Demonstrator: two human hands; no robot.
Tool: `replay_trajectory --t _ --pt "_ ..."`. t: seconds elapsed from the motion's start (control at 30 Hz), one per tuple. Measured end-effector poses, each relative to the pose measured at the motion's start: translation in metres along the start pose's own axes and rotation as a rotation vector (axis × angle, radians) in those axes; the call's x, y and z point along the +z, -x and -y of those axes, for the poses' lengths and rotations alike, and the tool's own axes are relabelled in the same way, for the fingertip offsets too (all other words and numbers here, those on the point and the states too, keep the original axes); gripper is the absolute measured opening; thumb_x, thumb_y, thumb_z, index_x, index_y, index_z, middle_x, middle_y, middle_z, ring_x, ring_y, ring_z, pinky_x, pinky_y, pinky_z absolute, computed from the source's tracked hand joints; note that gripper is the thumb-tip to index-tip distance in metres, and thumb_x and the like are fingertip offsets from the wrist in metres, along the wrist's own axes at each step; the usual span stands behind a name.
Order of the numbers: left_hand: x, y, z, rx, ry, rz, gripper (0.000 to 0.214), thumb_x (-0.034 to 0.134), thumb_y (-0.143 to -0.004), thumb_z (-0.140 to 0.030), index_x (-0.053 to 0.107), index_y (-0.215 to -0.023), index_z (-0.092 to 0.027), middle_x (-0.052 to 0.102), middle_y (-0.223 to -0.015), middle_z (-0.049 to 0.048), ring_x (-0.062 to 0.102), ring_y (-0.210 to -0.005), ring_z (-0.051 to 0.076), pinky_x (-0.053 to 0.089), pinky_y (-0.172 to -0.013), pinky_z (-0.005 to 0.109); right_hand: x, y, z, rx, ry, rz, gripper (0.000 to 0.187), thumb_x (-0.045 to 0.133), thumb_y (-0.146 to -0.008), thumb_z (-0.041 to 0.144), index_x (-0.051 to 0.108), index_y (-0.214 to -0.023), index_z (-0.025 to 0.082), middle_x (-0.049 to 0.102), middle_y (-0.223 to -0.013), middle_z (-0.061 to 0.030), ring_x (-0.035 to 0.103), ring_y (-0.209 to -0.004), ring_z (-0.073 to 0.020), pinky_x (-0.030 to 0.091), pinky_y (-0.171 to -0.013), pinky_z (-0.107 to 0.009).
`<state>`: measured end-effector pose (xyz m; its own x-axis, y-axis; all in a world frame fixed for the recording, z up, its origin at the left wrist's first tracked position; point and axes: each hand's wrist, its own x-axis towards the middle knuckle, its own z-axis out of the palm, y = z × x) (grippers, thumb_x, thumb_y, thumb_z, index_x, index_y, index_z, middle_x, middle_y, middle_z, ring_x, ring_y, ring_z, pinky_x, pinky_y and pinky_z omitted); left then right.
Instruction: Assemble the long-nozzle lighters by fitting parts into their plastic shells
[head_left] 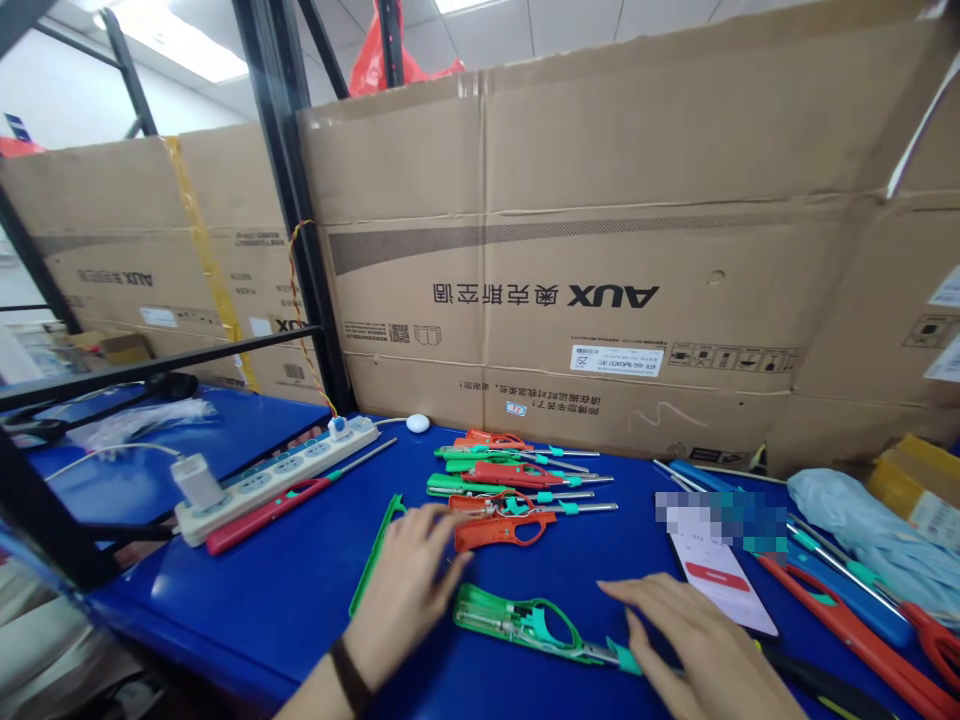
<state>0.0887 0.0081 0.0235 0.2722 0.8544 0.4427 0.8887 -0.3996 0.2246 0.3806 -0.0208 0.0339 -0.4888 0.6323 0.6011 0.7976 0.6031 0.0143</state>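
Two hands [411, 562] at one green lighter [501, 622]

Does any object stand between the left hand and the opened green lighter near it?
Nothing visible does: between the left hand and the opened green lighter, only the blue tabletop shows. The separate green shell lies on the hand's other side.

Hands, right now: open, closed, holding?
Left hand: open, nothing visibly held, fingertips by the orange lighter parts.
Right hand: open, thumb by the opened green lighter's tip; contact unclear.
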Motion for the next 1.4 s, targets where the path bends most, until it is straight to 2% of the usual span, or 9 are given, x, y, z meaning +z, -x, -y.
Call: replay_trajectory --t 0.13,0.23,0.33,0.43,0.57,0.73,0.97,1.1,1.4 --pt "-0.022 0.022 0.072 -0.41 -0.202 0.116 0.044 0.059 -0.077 -0.051 0.059 -0.102 -0.014 0.065 -0.1 0.0136 0.059 -0.096 0.034 0.045 -0.077 0.042 -0.012 0.005 -0.017 0.043 -0.004 0.024 0.032 0.042 -0.087 0.021 0.068 -0.104 0.024 0.075 -0.094 -0.0011 0.072 -0.082 -0.0181 0.06 -0.069 -0.027" --pt "-0.039 0.038 0.111 -0.492 -0.081 0.318 0.036 0.045 -0.082 -0.053 0.057 -0.076 -0.019 0.067 -0.073 0.0057 0.065 -0.074 0.027 0.046 -0.066 0.032 -0.011 0.018 -0.024 0.091 -0.01 0.041 0.029 0.044 -0.088 0.024 0.069 -0.102 0.026 0.076 -0.094 0.0 0.073 -0.082 -0.0183 0.06 -0.071 -0.027" --pt "-0.051 0.043 0.124 -0.465 0.064 0.269 0.036 0.041 -0.081 -0.051 0.059 -0.073 -0.021 0.069 -0.074 0.0049 0.066 -0.072 0.025 0.048 -0.067 0.029 -0.007 0.03 -0.027 0.136 -0.035 0.069 0.028 0.046 -0.087 0.024 0.07 -0.1 0.027 0.076 -0.094 0.0011 0.073 -0.083 -0.0182 0.06 -0.072 -0.027" --pt "-0.053 0.038 0.102 -0.418 0.16 0.106 0.033 0.04 -0.082 -0.047 0.06 -0.091 -0.022 0.07 -0.08 0.0042 0.068 -0.074 0.024 0.05 -0.064 0.026 -0.006 0.037 -0.027 0.171 -0.068 0.084 0.026 0.048 -0.086 0.024 0.07 -0.098 0.029 0.076 -0.094 0.0018 0.073 -0.084 -0.018 0.06 -0.073 -0.026" --pt "-0.038 0.021 0.033 -0.114 0.273 0.167 0.029 0.041 -0.094 -0.043 0.054 -0.112 -0.026 0.068 -0.096 0.0028 0.066 -0.086 0.02 0.049 -0.074 0.023 -0.009 0.034 -0.017 0.251 -0.112 0.059 0.029 0.051 -0.089 0.031 0.062 -0.116 0.026 0.072 -0.108 -0.002 0.07 -0.094 -0.0181 0.058 -0.078 -0.027" --pt "-0.016 -0.001 -0.025 0.182 0.256 0.305 0.046 0.054 -0.082 -0.065 0.053 -0.086 -0.019 0.063 -0.082 0.0029 0.061 -0.07 0.019 0.045 -0.059 0.023 -0.008 0.023 0.003 0.223 -0.211 0.068 0.041 0.054 -0.089 0.031 0.05 -0.13 0.024 0.067 -0.119 -0.0053 0.066 -0.103 -0.0186 0.056 -0.083 -0.027" --pt "0.002 -0.006 -0.022 0.448 0.07 0.212 0.044 0.038 -0.093 -0.057 0.055 -0.09 -0.017 0.059 -0.087 0.0065 0.058 -0.075 0.02 0.046 -0.064 0.026 0.009 0.013 0.015 0.182 -0.338 0.21 0.031 0.062 -0.087 0.021 0.061 -0.116 0.031 0.07 -0.101 0.0002 0.065 -0.095 -0.0179 0.054 -0.085 -0.03" --pt "0.009 0.0 -0.022 0.423 0.101 0.124 0.041 0.043 -0.092 -0.054 0.057 -0.096 -0.016 0.059 -0.093 0.0077 0.055 -0.081 0.021 0.047 -0.073 0.031 0.017 0.01 0.015 0.19 -0.362 0.209 0.028 0.062 -0.087 0.017 0.062 -0.113 0.029 0.069 -0.096 0.0004 0.064 -0.092 -0.0173 0.052 -0.084 -0.03" --pt "0.022 0.002 -0.019 0.408 0.186 0.167 0.038 0.058 -0.085 -0.051 0.061 -0.103 -0.017 0.06 -0.097 0.0062 0.054 -0.087 0.022 0.043 -0.078 0.032 0.025 0.023 0.011 0.099 -0.311 0.139 0.028 0.063 -0.087 0.022 0.063 -0.112 0.033 0.071 -0.093 0.0025 0.065 -0.087 -0.0186 0.045 -0.092 -0.04"
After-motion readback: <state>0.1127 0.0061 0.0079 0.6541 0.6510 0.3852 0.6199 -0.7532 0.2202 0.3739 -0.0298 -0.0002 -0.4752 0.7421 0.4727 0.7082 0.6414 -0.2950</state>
